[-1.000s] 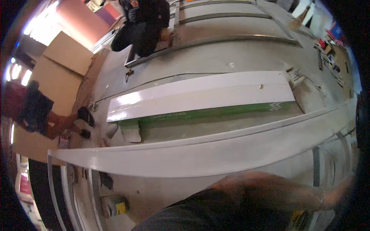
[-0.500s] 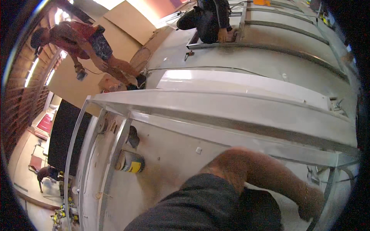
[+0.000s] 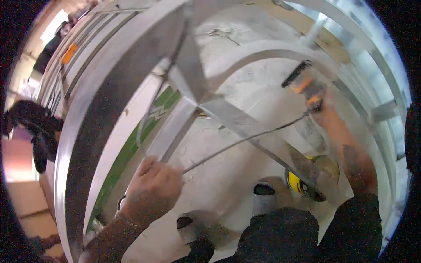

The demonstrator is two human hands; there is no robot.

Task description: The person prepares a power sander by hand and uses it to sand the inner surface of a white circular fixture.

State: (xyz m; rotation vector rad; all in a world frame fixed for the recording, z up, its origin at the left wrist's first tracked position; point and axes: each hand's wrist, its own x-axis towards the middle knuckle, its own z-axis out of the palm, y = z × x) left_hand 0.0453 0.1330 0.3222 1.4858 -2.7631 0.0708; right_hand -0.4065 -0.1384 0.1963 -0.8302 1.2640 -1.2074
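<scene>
Nearest, the left hand (image 3: 153, 186) is curled into a fist that seems to have the thin grey cord (image 3: 245, 140) in its grip, though blur hides the fingers; a hard tug there could strain the cord's joint with the tool. The cord crosses above a slanting bar of the silvery metal frame (image 3: 226, 116), so a sharp edge might snag or scuff it, and slack dropping towards the shoes (image 3: 264, 189) could catch a foot. Farther out, the right hand (image 3: 322, 105) is wrapped around the orange-and-black handheld power tool (image 3: 307, 85), held over the pale floor (image 3: 245, 175) near a curved-looking bar; a careless swing could knock its dark head against that metal. Beyond, on the left, the green-and-white long board (image 3: 144, 125) could be scratched if the frame shifts against it.
</scene>
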